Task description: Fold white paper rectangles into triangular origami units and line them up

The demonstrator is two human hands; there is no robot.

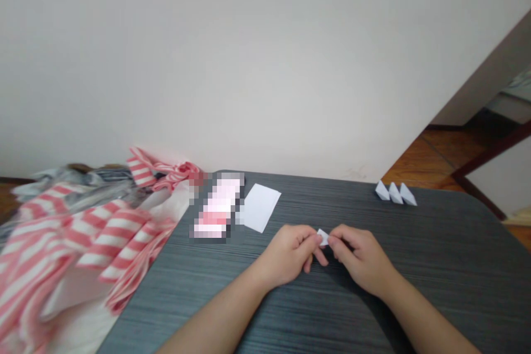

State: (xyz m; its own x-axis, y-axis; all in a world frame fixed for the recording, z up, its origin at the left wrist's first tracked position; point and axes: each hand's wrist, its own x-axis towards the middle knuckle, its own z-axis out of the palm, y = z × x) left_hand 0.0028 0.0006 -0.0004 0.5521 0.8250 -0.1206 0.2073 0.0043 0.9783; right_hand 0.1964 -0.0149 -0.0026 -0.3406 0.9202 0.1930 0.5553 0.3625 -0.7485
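A small folded piece of white paper (322, 237) is pinched between both hands above the dark table. My left hand (295, 250) grips its left side between thumb and index finger, the other fingers curled loosely below. On the right side, the thumb and index finger of my right hand (357, 254) close on the paper's edge. Much of the paper is covered by the fingertips, so its full shape is hidden. Beyond my left hand lies a flat stack of white paper sheets (261, 207). Three folded white paper pieces (395, 193) stand in a row near the table's back right edge.
The dark wood-grain table (452, 271) meets a pale wall (265, 66) at the back. A pixelated flat object (218, 207) lies at the table's left. Past the left edge is a heap of red-and-white striped cloth (103, 238). Wooden floor (431, 155) shows at right.
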